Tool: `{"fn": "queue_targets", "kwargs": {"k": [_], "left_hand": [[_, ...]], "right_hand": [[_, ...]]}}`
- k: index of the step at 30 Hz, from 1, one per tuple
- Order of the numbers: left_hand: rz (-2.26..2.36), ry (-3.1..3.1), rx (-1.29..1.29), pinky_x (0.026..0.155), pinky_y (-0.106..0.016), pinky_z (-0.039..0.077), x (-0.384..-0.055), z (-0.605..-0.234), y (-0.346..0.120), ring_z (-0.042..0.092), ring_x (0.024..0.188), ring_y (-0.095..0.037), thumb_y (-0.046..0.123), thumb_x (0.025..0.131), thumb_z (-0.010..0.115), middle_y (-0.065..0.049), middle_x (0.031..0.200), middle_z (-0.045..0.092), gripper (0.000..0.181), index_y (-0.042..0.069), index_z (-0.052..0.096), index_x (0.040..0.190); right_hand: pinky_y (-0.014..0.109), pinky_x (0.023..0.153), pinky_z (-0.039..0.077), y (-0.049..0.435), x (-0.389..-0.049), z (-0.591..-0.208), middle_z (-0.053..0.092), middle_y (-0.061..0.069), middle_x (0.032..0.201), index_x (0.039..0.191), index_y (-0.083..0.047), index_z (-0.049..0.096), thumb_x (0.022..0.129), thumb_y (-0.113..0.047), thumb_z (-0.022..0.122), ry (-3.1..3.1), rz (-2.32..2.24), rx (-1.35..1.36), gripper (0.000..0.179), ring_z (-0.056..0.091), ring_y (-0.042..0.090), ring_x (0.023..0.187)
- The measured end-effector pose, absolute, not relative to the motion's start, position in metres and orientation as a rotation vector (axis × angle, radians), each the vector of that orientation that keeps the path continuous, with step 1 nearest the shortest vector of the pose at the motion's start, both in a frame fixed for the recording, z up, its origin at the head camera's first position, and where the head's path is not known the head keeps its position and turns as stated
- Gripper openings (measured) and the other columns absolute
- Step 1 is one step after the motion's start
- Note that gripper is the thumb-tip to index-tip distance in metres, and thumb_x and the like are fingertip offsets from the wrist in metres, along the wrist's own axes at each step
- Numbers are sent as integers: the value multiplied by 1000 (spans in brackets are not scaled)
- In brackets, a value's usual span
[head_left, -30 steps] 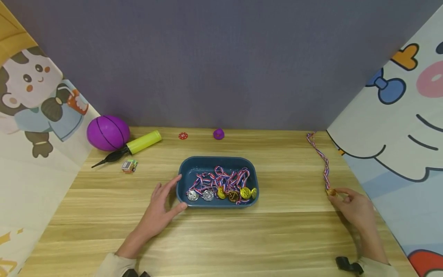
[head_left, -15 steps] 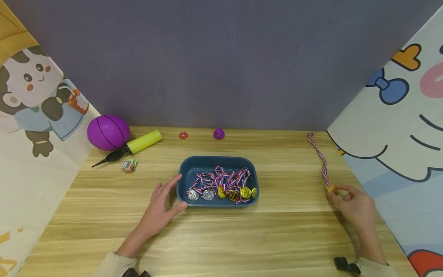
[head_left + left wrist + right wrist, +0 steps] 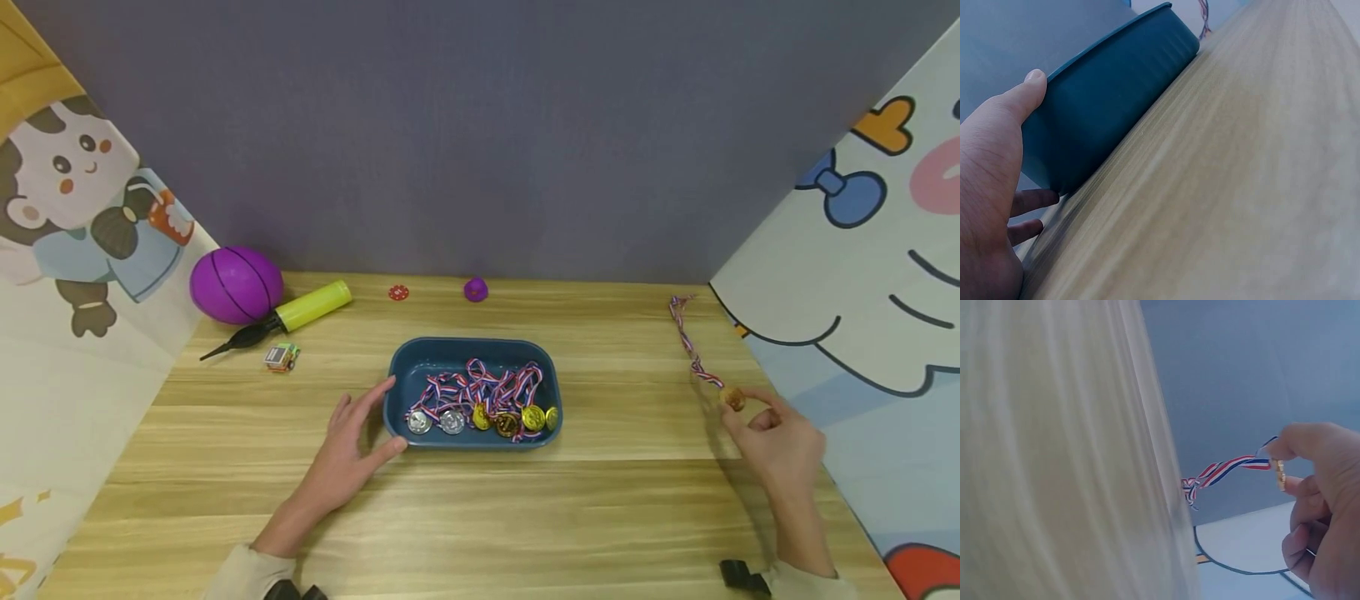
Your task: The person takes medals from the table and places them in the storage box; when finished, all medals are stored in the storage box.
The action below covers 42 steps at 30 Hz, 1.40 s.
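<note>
My right hand [image 3: 780, 442] pinches a gold-coloured medal [image 3: 732, 399] between thumb and fingertips, raised over the right side of the table. From the medal a twisted red, white and blue ribbon [image 3: 686, 342] trails toward the back wall. In the right wrist view the medal [image 3: 1280, 475] appears edge-on in the fingers. My left hand [image 3: 341, 458] rests against the left end of a dark blue plastic basin [image 3: 472, 445], thumb and fingers spread and fairly straight. The left wrist view has the thumb at the basin's rim [image 3: 1107, 39]. Several silver, gold and bronze-coloured medals [image 3: 452, 422] lie inside with tangled ribbons.
At the back left are a purple ball [image 3: 236, 286], a yellow and black hand pump [image 3: 311, 307] and a small toy truck [image 3: 282, 357]. A red chip [image 3: 398, 292] and a small purple object [image 3: 476, 289] lie near the grey back wall [image 3: 480, 142].
My right hand has lifted the pinched medal and shifted slightly right and away from me. The ribbon now bends and follows it. My left hand stays at the basin.
</note>
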<state>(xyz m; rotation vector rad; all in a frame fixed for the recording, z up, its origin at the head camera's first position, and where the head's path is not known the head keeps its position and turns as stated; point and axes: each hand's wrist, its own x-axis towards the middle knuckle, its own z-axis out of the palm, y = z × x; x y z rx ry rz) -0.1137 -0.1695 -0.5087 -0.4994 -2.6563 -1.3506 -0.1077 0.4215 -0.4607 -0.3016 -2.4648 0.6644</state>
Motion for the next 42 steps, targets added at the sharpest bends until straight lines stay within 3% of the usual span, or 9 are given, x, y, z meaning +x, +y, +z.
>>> {"fn": "queue_targets", "kwargs": {"k": [7, 22, 26, 29, 34, 42], "left_hand": [[-1350, -2655, -503, 135, -72, 3, -114, -509, -170, 51, 149, -48, 36, 99, 83, -19, 159, 61, 89, 32, 35, 174], [-1350, -2654, -503, 135, -71, 4, -115, -512, -170, 52, 150, -46, 36, 99, 84, -17, 159, 61, 90, 33, 35, 174], [-1344, -2654, -506, 135, -71, 4, -115, -512, -170, 52, 150, -46, 36, 99, 83, -17, 159, 61, 90, 33, 35, 174], [-1341, -2659, -503, 135, -72, 4, -115, -510, -170, 51, 150, -47, 37, 99, 83, -18, 160, 60, 90, 33, 35, 174], [-1344, -2661, -504, 135, -72, 4, -115, -509, -169, 50, 151, -47, 35, 99, 83, -18, 160, 60, 90, 32, 35, 174], [-1345, -2665, -491, 135, -71, 4, -114, -509, -169, 51, 150, -47, 33, 98, 84, -18, 159, 61, 91, 33, 35, 174]], "right_hand": [[6, 60, 32, 412, -108, -454, 48, -18, 50, 111, 4, 82, 82, -9, 91, -2345, 679, -215, 33, 32, -11, 43], [10, 59, 32, 363, -113, -424, 45, -10, 59, 110, 3, 80, 79, -2, 90, -2188, 892, -125, 33, 33, -6, 53], [10, 56, 29, 353, -120, -423, 46, -3, 62, 110, 11, 76, 78, 4, 85, -2078, 962, -29, 34, 33, -7, 56], [9, 56, 33, 346, -126, -423, 53, -6, 70, 109, 20, 71, 77, 9, 80, -1980, 1065, 46, 35, 40, -4, 60], [14, 77, 55, 335, -135, -425, 71, -8, 95, 111, 24, 65, 83, 18, 71, -1805, 1378, 106, 29, 64, 5, 81], [23, 98, 61, 320, -144, -434, 83, 15, 110, 117, 6, 58, 101, 21, 54, -1507, 1861, 385, 23, 80, 20, 104]]}}
